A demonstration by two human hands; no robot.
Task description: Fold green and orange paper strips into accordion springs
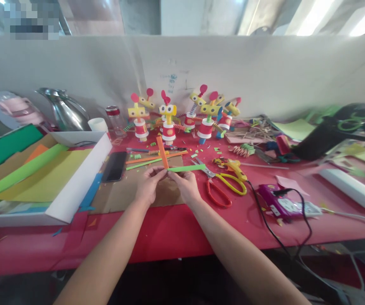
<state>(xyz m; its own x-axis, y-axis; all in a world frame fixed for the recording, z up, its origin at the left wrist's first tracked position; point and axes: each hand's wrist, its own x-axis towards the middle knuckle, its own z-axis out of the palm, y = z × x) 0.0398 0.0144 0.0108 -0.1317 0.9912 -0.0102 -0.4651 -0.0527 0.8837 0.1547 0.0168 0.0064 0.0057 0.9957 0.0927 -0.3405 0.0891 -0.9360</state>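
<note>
Over a brown cardboard sheet (109, 197), my left hand (149, 184) and my right hand (187, 186) meet, thumbs close together. Between them an orange paper strip (162, 151) points up and away, and a green paper strip (190, 168) runs off to the right. The two strips meet at a corner at my fingertips; whether they are glued there I cannot tell. My left hand pinches the orange strip's lower end. My right hand is closed on the green strip near the corner. Behind the hands lie loose orange and green paper strips (144, 161).
Scissors (222, 186) and a yellow glue gun (233, 166) lie to the right, near a purple power strip (279, 203). Several paper-cup robot figures (169, 127) stand at the back. At left are a phone (115, 166) and a white box (81, 178) of coloured paper.
</note>
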